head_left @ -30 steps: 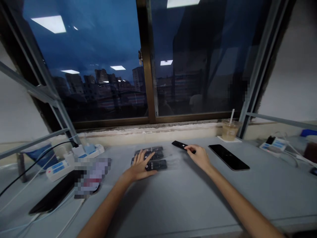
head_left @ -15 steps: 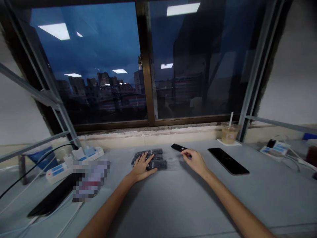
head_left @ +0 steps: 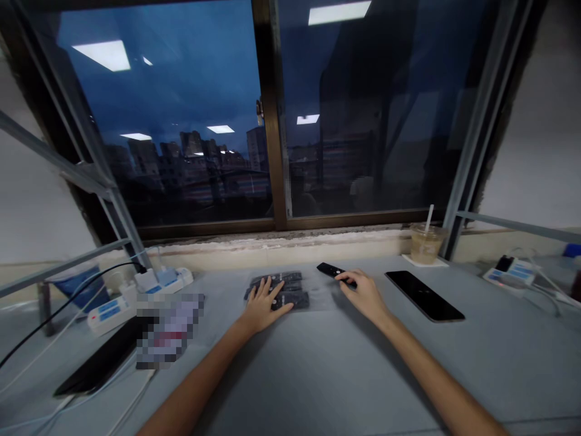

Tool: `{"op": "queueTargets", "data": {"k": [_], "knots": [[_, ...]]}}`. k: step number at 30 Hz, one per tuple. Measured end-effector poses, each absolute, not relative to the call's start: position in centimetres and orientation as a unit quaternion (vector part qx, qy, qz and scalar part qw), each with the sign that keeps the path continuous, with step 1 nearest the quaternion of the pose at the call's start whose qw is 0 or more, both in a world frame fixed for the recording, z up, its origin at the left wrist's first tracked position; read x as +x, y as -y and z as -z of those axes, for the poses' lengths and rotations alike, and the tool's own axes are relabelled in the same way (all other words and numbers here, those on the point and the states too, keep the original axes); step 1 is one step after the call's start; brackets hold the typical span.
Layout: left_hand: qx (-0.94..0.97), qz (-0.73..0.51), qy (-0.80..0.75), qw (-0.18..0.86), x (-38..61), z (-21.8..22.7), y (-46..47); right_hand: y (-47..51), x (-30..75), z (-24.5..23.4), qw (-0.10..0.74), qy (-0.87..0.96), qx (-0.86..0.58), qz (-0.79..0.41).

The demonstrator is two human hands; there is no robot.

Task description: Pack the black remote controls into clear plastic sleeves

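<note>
Several black remote controls (head_left: pixel 290 287) in clear plastic wrap lie side by side in the middle of the grey table (head_left: pixel 318 363). My left hand (head_left: pixel 263 303) rests flat on top of them, fingers spread. A single black remote (head_left: pixel 330 270) lies just right of the pile, pointing toward the window. My right hand (head_left: pixel 363 293) has its fingers curled round the near end of that remote.
A dark tablet (head_left: pixel 424 295) lies to the right, with an iced drink cup and straw (head_left: pixel 425 241) behind it on a coaster. White power strips (head_left: pixel 140 290) with cables sit at the left, beside another dark slab (head_left: pixel 102 363). A further power strip (head_left: pixel 511 272) is at far right.
Both hands stay on the remotes; only the camera view has shifted slightly. The right hand keeps hold of the single remote's end.
</note>
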State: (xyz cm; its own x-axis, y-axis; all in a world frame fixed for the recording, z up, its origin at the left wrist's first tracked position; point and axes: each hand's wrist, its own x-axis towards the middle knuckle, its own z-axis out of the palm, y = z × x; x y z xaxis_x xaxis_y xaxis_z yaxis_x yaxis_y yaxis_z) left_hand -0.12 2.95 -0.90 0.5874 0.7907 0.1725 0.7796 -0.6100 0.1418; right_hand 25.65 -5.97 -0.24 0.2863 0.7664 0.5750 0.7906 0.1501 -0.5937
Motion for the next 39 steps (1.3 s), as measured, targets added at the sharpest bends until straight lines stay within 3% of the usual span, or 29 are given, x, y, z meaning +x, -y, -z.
{"op": "queueTargets", "data": {"k": [16, 26, 32, 39], "knots": [[0.908, -0.099, -0.402, 0.059, -0.4, -0.3, -2.2, 6.4, 24.5, 0.3, 0.416, 0.633, -0.653, -0.014], [0.894, -0.150, -0.421, -0.034, 0.1, 1.4, -2.9, 6.6, 25.1, 0.0, 0.425, 0.619, -0.661, -0.008], [0.791, -0.211, -0.562, -0.118, -3.4, -1.5, -5.6, 5.9, 27.9, 1.1, 0.389, 0.577, -0.716, 0.061], [0.755, -0.102, -0.644, -0.071, -5.9, -0.9, -7.2, 5.6, 29.6, 3.0, 0.300, 0.546, -0.777, 0.096]]}}
